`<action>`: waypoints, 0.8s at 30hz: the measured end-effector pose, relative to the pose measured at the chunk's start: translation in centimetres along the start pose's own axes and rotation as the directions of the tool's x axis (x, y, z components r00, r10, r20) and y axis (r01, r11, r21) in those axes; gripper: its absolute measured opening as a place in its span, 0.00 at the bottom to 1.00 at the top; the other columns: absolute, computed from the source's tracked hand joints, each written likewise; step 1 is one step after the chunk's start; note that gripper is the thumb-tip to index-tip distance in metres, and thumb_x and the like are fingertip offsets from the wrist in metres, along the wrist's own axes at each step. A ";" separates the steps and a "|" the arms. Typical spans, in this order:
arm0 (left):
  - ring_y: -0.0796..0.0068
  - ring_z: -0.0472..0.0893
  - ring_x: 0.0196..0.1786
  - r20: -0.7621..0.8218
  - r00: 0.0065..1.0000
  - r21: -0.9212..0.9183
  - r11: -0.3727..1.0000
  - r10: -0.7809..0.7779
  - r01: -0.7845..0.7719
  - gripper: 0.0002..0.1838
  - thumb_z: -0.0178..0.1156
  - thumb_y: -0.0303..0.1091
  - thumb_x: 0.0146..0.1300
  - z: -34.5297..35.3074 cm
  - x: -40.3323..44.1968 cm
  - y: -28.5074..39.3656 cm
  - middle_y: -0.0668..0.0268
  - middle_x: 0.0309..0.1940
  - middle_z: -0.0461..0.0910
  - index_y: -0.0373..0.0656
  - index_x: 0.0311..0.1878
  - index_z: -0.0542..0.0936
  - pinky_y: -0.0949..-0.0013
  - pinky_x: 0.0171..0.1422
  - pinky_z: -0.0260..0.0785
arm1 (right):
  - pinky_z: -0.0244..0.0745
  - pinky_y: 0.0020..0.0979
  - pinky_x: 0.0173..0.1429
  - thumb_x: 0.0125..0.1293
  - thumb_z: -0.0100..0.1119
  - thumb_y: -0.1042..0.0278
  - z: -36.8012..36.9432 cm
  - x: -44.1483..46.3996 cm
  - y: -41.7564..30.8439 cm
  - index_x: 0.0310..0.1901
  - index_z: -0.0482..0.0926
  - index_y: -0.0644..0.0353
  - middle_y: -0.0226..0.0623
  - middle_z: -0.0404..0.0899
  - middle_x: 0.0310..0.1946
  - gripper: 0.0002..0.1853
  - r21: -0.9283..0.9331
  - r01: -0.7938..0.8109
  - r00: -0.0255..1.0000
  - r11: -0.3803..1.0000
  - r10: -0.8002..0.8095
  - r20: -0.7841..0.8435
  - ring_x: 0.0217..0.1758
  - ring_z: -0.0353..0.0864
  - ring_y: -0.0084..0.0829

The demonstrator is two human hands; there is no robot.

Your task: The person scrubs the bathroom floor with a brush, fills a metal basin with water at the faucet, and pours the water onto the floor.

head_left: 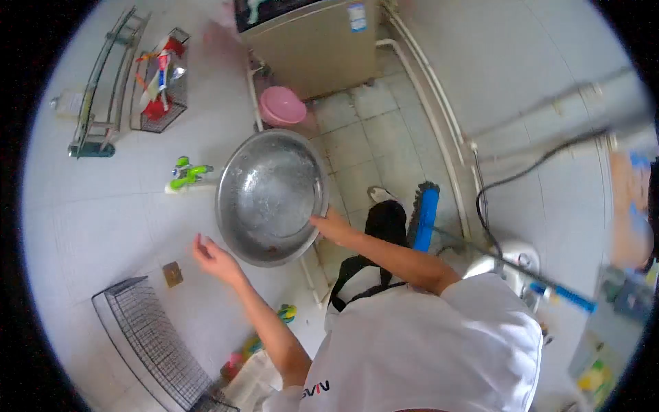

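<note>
A large round metal basin (271,192) is tilted in front of me, its inside facing up, with a small reddish-brown bit near its lower edge. My right hand (331,225) grips the basin's right rim, thumb on the inside. To the left of and below the basin, my left hand (214,257) is apart from it, fingers spread and holding nothing. A bright green tap (187,175) sticks out of the wall just left of the basin.
Pink basins (281,106) stand beyond, near a beige appliance (316,51). Wire racks (154,343) and a glass shelf (103,89) hang at the left. A blue brush (425,216) lies by my feet; white pipes (429,113) and a black cable (535,161) run at the right.
</note>
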State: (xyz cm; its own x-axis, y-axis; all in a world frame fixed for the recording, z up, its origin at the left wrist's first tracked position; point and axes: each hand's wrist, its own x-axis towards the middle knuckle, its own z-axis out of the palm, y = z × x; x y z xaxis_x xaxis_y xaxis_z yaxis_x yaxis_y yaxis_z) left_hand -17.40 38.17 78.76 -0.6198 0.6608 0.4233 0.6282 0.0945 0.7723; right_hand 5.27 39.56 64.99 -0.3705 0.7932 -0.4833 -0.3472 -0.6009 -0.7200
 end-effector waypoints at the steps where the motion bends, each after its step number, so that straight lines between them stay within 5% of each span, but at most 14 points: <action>1: 0.61 0.67 0.56 0.009 0.996 0.154 0.984 -0.087 0.085 0.24 0.53 0.36 0.58 -0.2 -1.3 -4.5 0.53 0.53 0.68 0.31 0.55 0.65 0.64 0.62 0.56 | 0.76 0.38 0.35 0.59 0.52 0.63 0.7 -1.8 -0.2 0.55 0.62 0.65 0.44 0.74 0.42 0.24 0.018 0.020 0.999 1.000 -0.019 -0.032 0.40 0.75 0.34; 3: 0.61 0.67 0.56 0.072 0.985 0.296 0.947 -0.156 0.128 0.26 0.55 0.36 0.57 -0.6 -4.2 -10.1 0.52 0.52 0.68 0.29 0.55 0.64 0.64 0.61 0.57 | 0.74 0.34 0.37 0.57 0.53 0.64 1.8 -5.7 1.1 0.54 0.62 0.67 0.43 0.74 0.42 0.25 0.068 -0.060 0.992 0.996 0.067 -0.111 0.41 0.75 0.33; 5: 0.62 0.71 0.50 0.249 0.812 -0.034 0.833 -0.528 0.552 0.26 0.57 0.35 0.54 -0.7 -7.0 -11.3 0.55 0.46 0.72 0.31 0.54 0.65 0.64 0.56 0.63 | 0.73 0.33 0.39 0.56 0.53 0.65 1.3 -7.3 3.9 0.55 0.59 0.67 0.44 0.73 0.44 0.27 0.057 -0.103 0.981 0.993 0.111 -0.157 0.43 0.75 0.33; 6: 0.62 0.71 0.50 0.308 0.803 -0.045 0.835 -0.511 0.548 0.26 0.57 0.35 0.54 -1.5 -8.6 -12.9 0.55 0.46 0.72 0.31 0.54 0.65 0.64 0.56 0.63 | 0.72 0.31 0.42 0.55 0.53 0.66 1.2 -8.6 6.4 0.57 0.57 0.67 0.44 0.71 0.46 0.29 -0.019 -0.132 0.975 0.991 0.126 -0.180 0.46 0.74 0.33; 8: 0.67 0.74 0.40 0.611 0.429 -0.167 0.421 -0.665 0.891 0.22 0.58 0.35 0.51 -0.9 -11.0 -11.7 0.60 0.39 0.74 0.34 0.48 0.70 0.68 0.43 0.68 | 0.71 0.31 0.42 0.55 0.52 0.67 -0.4 -11.2 6.2 0.50 0.64 0.68 0.41 0.73 0.41 0.22 0.019 -0.104 0.924 0.994 0.104 -0.368 0.42 0.73 0.31; 9: 0.67 0.74 0.40 0.635 0.412 -0.146 0.423 -0.653 0.894 0.22 0.58 0.35 0.51 -1.5 -11.8 -12.7 0.60 0.39 0.74 0.34 0.48 0.70 0.68 0.43 0.68 | 0.70 0.31 0.41 0.55 0.51 0.68 0.5 -12.5 7.4 0.44 0.71 0.69 0.38 0.75 0.35 0.17 0.032 -0.068 0.839 0.997 0.075 -0.539 0.38 0.73 0.28; 11: 0.71 0.74 0.32 0.717 0.066 0.178 0.273 -0.695 0.945 0.16 0.58 0.33 0.49 -1.6 -13.5 -14.4 0.64 0.34 0.75 0.39 0.42 0.73 0.70 0.31 0.66 | 0.68 0.31 0.45 0.55 0.51 0.68 -1.1 -12.4 13.6 0.47 0.69 0.69 0.39 0.73 0.40 0.19 -0.023 0.014 0.836 1.000 -0.024 -0.549 0.42 0.72 0.29; 14: 0.75 0.72 0.31 0.764 -0.040 0.315 0.318 -0.644 0.894 0.11 0.57 0.31 0.50 -2.2 -18.1 -22.2 0.66 0.34 0.74 0.41 0.37 0.73 0.74 0.27 0.62 | 0.66 0.31 0.52 0.55 0.51 0.68 -3.2 -16.6 16.9 0.52 0.65 0.68 0.39 0.71 0.47 0.23 -0.081 0.115 0.841 0.990 -0.140 -0.523 0.49 0.69 0.31; 19: 0.75 0.72 0.32 0.732 0.003 0.317 0.345 -0.681 0.883 0.09 0.56 0.27 0.48 -2.8 -27.4 -18.6 0.67 0.34 0.74 0.41 0.36 0.74 0.73 0.28 0.62 | 0.63 0.34 0.55 0.58 0.50 0.67 -6.3 -23.4 22.8 0.54 0.64 0.68 0.43 0.72 0.46 0.23 -0.030 0.157 0.784 0.987 -0.143 -0.604 0.51 0.70 0.35; 21: 0.76 0.71 0.32 0.769 0.037 0.259 0.364 -0.638 0.895 0.11 0.56 0.26 0.47 -3.6 -30.4 -18.5 0.67 0.34 0.74 0.40 0.37 0.74 0.74 0.28 0.62 | 0.62 0.33 0.56 0.58 0.50 0.68 -6.6 -26.4 23.6 0.52 0.66 0.69 0.41 0.73 0.47 0.21 0.050 -0.089 0.693 0.995 0.098 -0.714 0.50 0.70 0.35; 24: 0.75 0.69 0.24 0.735 0.017 0.284 0.331 -0.678 0.900 0.11 0.57 0.27 0.48 -5.1 -35.2 -20.8 0.68 0.25 0.68 0.44 0.34 0.68 0.71 0.24 0.62 | 0.66 0.31 0.49 0.56 0.51 0.66 -8.7 -29.5 30.6 0.49 0.67 0.67 0.36 0.72 0.43 0.20 0.223 -0.086 0.738 0.971 0.213 -0.640 0.44 0.70 0.30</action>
State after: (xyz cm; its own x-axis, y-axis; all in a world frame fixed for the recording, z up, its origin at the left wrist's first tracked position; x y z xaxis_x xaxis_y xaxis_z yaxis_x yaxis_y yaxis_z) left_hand -11.06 9.18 50.22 -0.0911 0.4944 -0.8644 -0.2164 0.8375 0.5018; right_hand 13.09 -1.40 52.85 0.2040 0.5213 -0.8286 -0.4976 -0.6737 -0.5464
